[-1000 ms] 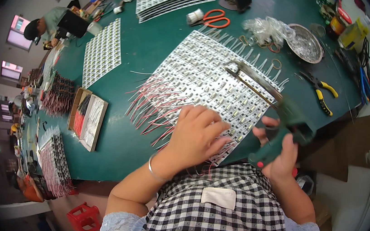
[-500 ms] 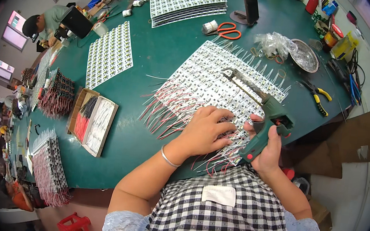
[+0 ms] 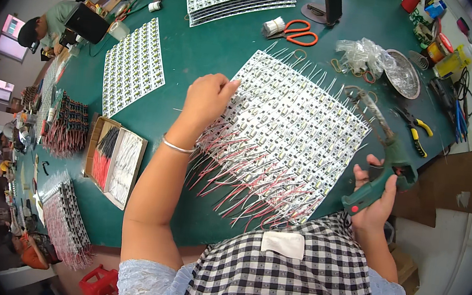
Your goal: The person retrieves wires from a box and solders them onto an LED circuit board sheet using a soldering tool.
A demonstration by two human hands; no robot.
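The step in hand looks like handling the thin, white, rectangular panel studded with small components (image 3: 296,131), which lies on the smooth, dark-green tabletop (image 3: 177,74) before the person. The bare left hand (image 3: 209,98), its fingers curled narrow, is at the panel's left side, near the far corner; I cannot tell whether it pinches the edge. The bare right hand (image 3: 378,201) grasps a green plastic, pistol-shaped soldering tool (image 3: 402,160), whose worn metal shaft reaches toward the far right edge. The next move probably calls for a steady panel and a careful tip. Thin, limp red and white wires (image 3: 227,175) fan across the near left edge; short white wires (image 3: 320,75) fringe the far right one.
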